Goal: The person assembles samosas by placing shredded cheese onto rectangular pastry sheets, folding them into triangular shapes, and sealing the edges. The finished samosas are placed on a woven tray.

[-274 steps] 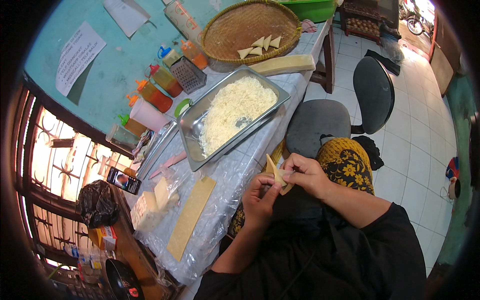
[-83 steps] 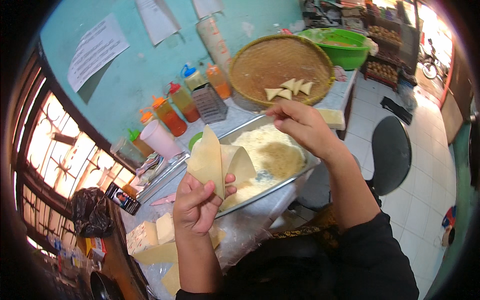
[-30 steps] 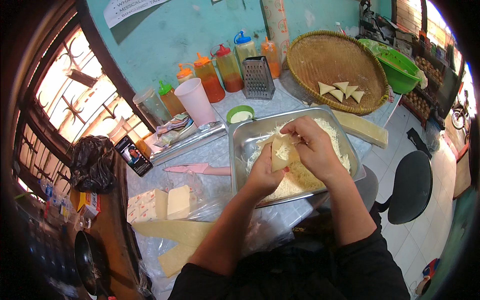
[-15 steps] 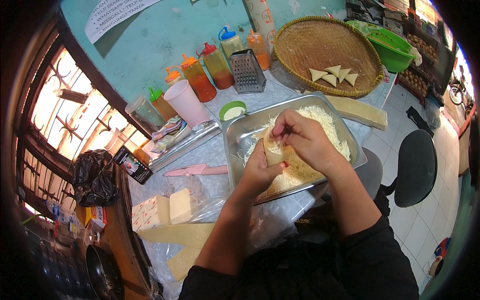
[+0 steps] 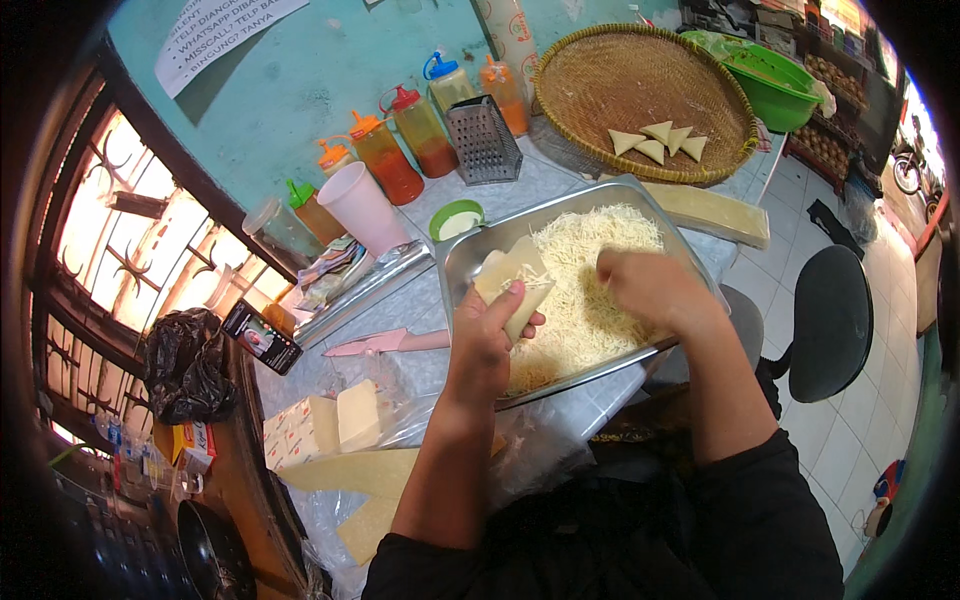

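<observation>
My left hand point(image 5: 485, 345) is closed around a pastry wrapper point(image 5: 496, 268) folded into an open pocket, with shreds of grated cheese showing in its mouth. Below it is a metal tray point(image 5: 462, 262) filled with grated cheese point(image 5: 585, 235). Over the right part of that cheese is my right hand point(image 5: 652, 290), fingers pointing down and smeared by motion; whether they hold any shreds is hidden. Several folded pastry triangles point(image 5: 690, 147) lie on a round woven tray point(image 5: 640, 85) at the back right. A small green bowl point(image 5: 437, 222) with white contents stands just behind the metal tray.
A pink knife point(image 5: 368, 345) lies left of the metal tray, near a cheese block point(image 5: 358, 413) and wrapper sheets point(image 5: 350, 472). Behind stand a box grater point(image 5: 484, 140), several sauce bottles point(image 5: 385, 165) and a pink cup point(image 5: 362, 212). A stack of wrapper strips point(image 5: 710, 212) lies at right.
My right hand has left the wrapper and moved right, down to the grated cheese. The left hand has shifted left with the wrapper, whose pocket now faces up more openly.
</observation>
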`<act>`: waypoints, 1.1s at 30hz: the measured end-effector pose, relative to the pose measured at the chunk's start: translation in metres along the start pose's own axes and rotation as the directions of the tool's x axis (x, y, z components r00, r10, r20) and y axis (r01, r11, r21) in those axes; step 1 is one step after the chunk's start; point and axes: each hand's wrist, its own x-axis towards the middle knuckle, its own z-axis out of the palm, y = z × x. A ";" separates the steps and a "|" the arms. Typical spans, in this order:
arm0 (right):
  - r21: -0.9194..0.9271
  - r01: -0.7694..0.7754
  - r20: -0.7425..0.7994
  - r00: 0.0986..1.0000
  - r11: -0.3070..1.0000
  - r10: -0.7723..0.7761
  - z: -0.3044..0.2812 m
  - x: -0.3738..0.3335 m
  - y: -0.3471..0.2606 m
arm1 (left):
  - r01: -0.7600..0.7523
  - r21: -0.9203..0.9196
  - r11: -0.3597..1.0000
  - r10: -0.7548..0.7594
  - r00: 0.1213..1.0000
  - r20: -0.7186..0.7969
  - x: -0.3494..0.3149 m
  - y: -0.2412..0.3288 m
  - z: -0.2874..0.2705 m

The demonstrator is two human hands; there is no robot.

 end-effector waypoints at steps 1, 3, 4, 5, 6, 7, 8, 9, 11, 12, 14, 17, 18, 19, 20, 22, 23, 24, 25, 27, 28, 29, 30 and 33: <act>-0.058 0.062 0.015 0.998 0.996 -0.062 0.009 -0.002 -0.002 | -0.001 -0.001 1.000 0.001 0.999 -0.035 0.000 0.002 -0.001; -0.163 0.151 0.098 0.986 0.975 -0.136 0.029 -0.007 -0.009 | 0.015 -0.077 0.997 -0.018 0.999 -0.045 0.000 0.004 -0.002; -0.112 0.197 0.102 0.977 0.974 -0.185 0.035 -0.007 -0.011 | 0.032 -0.153 0.988 -0.035 0.999 -0.019 0.000 0.005 -0.003; -0.070 0.215 0.135 0.970 0.974 -0.204 0.039 -0.007 -0.012 | 0.049 -0.228 0.973 -0.048 0.999 0.009 0.000 0.005 -0.003; -0.019 0.239 0.153 0.960 0.971 -0.234 0.042 -0.007 -0.013 | 0.031 -0.222 0.975 -0.023 0.999 0.038 0.000 0.004 -0.004; -0.016 0.239 0.153 0.960 0.971 -0.234 0.041 -0.006 -0.011 | 0.012 -0.215 0.976 0.003 0.998 0.068 0.000 0.004 -0.005; -0.005 0.248 0.139 0.959 0.969 -0.245 0.039 -0.004 -0.009 | -0.014 -0.210 0.978 0.036 0.994 0.104 0.000 0.003 -0.005; 0.018 0.281 0.110 0.953 0.959 -0.282 0.035 -0.003 -0.006 | -0.009 -0.162 0.987 0.026 0.994 0.108 0.000 0.002 -0.006; 0.095 0.285 -0.097 0.956 0.954 -0.276 0.027 0.002 0.001 | -0.013 -0.068 0.998 0.021 0.992 0.121 0.001 -0.001 -0.008; 0.137 0.281 -0.193 0.948 0.950 -0.253 0.022 0.004 0.005 | -0.042 -0.016 0.999 0.044 0.991 0.127 0.002 -0.003 -0.008; 0.308 0.240 -0.212 0.961 0.921 -0.180 0.015 0.007 0.011 | -0.091 0.091 0.992 0.078 0.987 0.143 0.005 -0.008 -0.006; 0.650 0.124 -0.146 0.989 0.750 -0.037 0.008 0.011 0.018 | -0.126 0.158 0.979 0.105 0.986 0.133 0.007 -0.013 -0.004; 0.730 0.068 -0.105 0.994 0.680 0.013 0.006 0.012 0.019 | -0.126 0.145 0.981 0.106 0.985 0.136 0.007 -0.013 -0.003; 0.812 0.006 -0.053 0.997 0.584 0.063 0.005 0.013 0.021 | -0.127 0.132 0.983 0.108 0.984 0.139 0.006 -0.013 -0.003; 0.799 0.037 -0.100 0.992 0.600 0.072 0.004 0.015 0.021 | -0.137 0.105 0.985 0.121 0.982 0.148 0.006 -0.013 -0.002; 0.795 0.082 -0.177 0.979 0.601 0.101 0.002 0.016 0.022 | -0.090 0.126 0.988 0.072 0.987 0.145 0.005 -0.011 -0.002; 0.810 0.092 -0.182 0.978 0.579 0.099 0.001 0.016 0.022 | -0.080 0.115 0.990 0.062 0.986 0.155 0.004 -0.011 -0.002; 0.823 0.101 -0.186 0.978 0.558 0.097 -0.001 0.015 0.021 | -0.067 0.133 0.989 0.046 0.987 0.157 0.004 -0.010 -0.002; 0.836 0.110 -0.190 0.977 0.537 0.095 -0.002 0.015 0.020 | -0.064 0.137 0.988 0.040 0.985 0.168 0.004 -0.010 -0.002; 0.887 0.162 -0.207 0.977 0.432 0.057 -0.004 0.011 0.015 | -0.076 0.135 0.988 0.048 0.978 0.202 0.005 -0.012 -0.001; 0.907 0.207 -0.230 0.973 0.366 0.019 -0.003 0.010 0.010 | -0.091 0.130 0.987 0.060 0.972 0.225 0.005 -0.014 0.000; 0.897 0.253 -0.272 0.962 0.362 0.001 -0.001 0.009 0.004 | -0.109 0.111 0.988 0.078 0.964 0.254 0.006 -0.016 0.001; 0.883 0.318 -0.327 0.945 0.346 -0.035 0.003 0.008 -0.003 | -0.100 0.130 0.987 0.064 0.965 0.256 0.005 -0.018 0.001; 0.704 0.463 -0.437 0.880 0.539 -0.185 0.016 0.004 -0.023 | -0.098 0.139 0.985 0.055 0.958 0.282 0.005 -0.021 0.002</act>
